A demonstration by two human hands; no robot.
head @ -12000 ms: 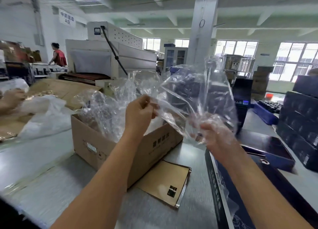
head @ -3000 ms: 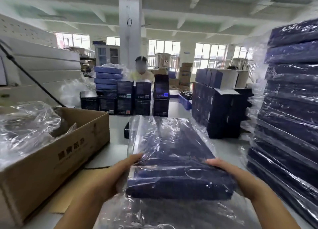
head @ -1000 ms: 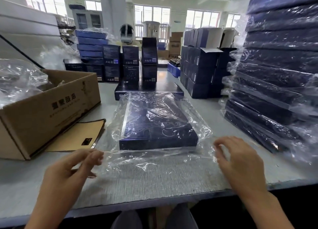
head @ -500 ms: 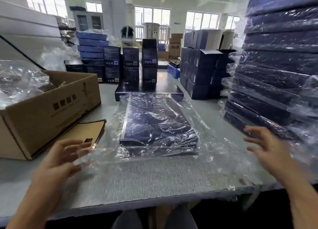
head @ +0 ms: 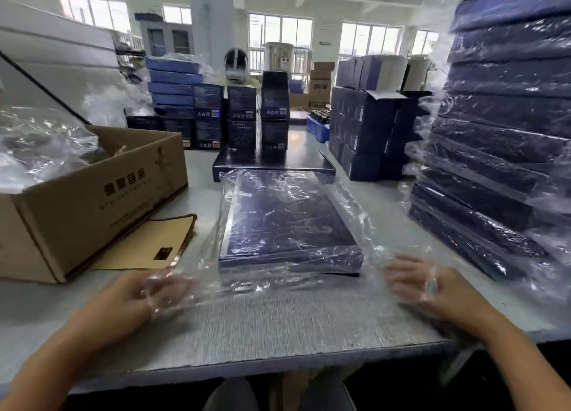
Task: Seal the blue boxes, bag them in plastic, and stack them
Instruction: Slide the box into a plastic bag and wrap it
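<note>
Daylight comes through the back windows [head: 279,36], which burn out to white. The room is evenly bright and shadows are soft. Glare glints on the plastic bag [head: 293,194] and on the wrapped stack [head: 500,163]. The left hand [head: 123,302] and right hand [head: 438,290] are smeared by motion blur. Wide-angle distortion bows the counter [head: 278,333] edge and tilts the stack.

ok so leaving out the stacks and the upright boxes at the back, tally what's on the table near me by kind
blue boxes: 2, the bagged blue box and the bare blue box behind it
cardboard carton: 1
brown card: 1
total: 4
</note>
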